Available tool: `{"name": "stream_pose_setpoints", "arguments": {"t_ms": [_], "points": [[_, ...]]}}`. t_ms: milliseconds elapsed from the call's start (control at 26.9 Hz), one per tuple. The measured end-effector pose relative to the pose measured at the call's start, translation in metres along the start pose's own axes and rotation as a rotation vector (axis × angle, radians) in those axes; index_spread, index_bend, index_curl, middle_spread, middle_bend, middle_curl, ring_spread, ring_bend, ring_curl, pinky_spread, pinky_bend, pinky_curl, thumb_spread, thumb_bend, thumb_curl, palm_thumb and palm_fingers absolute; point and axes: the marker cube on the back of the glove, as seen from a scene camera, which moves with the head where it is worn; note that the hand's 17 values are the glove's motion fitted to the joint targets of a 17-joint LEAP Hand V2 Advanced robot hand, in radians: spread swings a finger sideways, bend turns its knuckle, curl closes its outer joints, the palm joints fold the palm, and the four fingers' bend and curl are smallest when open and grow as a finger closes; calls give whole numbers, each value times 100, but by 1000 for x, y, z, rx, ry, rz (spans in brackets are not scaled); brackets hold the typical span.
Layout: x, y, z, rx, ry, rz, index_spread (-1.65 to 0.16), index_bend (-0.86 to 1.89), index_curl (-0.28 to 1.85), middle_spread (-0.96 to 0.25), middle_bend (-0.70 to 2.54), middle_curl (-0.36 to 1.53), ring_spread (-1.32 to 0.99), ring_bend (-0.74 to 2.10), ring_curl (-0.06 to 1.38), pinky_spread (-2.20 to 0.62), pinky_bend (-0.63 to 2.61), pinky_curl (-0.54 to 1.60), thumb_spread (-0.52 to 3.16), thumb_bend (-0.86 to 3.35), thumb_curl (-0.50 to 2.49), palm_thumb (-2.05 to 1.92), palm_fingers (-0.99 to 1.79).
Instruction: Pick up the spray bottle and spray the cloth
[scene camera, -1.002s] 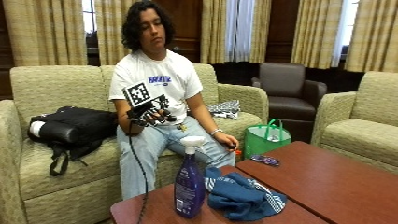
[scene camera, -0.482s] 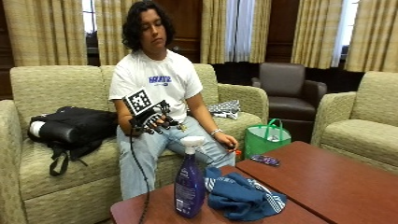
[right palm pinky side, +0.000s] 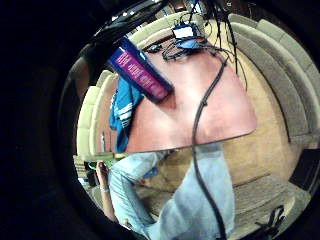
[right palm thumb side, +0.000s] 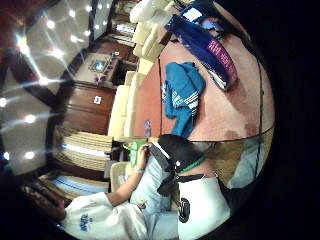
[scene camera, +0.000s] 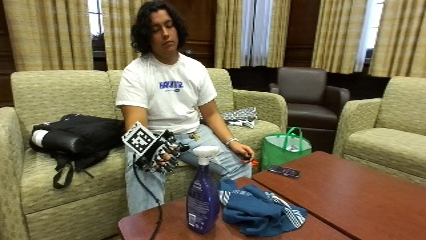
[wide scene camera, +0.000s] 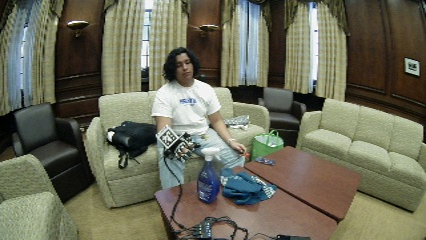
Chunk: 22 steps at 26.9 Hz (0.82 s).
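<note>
A purple spray bottle (scene camera: 203, 195) with a white trigger head stands upright at the near corner of the brown table (scene camera: 353, 195). A crumpled blue cloth (scene camera: 261, 210) with white stripes lies right beside it, touching or nearly so. My gloved right hand (scene camera: 163, 155) hangs in the air above the person's knee, short of the bottle and a little higher than its head, fingers loosely curled and holding nothing. From the palm views, the bottle (right palm pinky side: 141, 75) (right palm thumb side: 207, 50) and the cloth (right palm pinky side: 125, 112) (right palm thumb side: 182, 95) show on the table some way off. The wide outside view shows the same bottle (wide scene camera: 208, 177), cloth (wide scene camera: 245, 186) and hand (wide scene camera: 181, 147).
The person sits on a beige couch with a black bag (scene camera: 73, 140) beside them; the bare left hand (scene camera: 239, 150) rests on the thigh. A green bag (scene camera: 286, 147) stands on the floor. A phone (scene camera: 284, 171) lies on the table, and cables with devices (wide scene camera: 213, 227) cover its near end.
My gloved hand has come down from chest height to just above the knee, closer to the bottle. Bottle and cloth have not moved.
</note>
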Motion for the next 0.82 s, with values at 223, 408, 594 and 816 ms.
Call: {"name": "stream_pose_setpoints", "arguments": {"t_ms": [223, 408, 594, 816], "points": [[17, -9, 9, 9, -134, -59, -40, 11, 22, -15, 26, 30, -12, 45, 28, 10, 24, 28, 92, -3, 27, 51, 48], [20, -22, 22, -48, -183, -20, -40, 11, 21, -15, 26, 32, -13, 46, 29, 11, 26, 30, 92, -2, 28, 52, 51], [24, -37, 33, -110, -204, 44, -39, 11, 21, -16, 24, 32, -15, 47, 30, 12, 29, 31, 92, -2, 29, 53, 53], [29, -53, 47, -118, -232, 74, -39, 12, 21, -17, 24, 34, -16, 47, 31, 12, 29, 33, 91, -3, 30, 54, 53]]}}
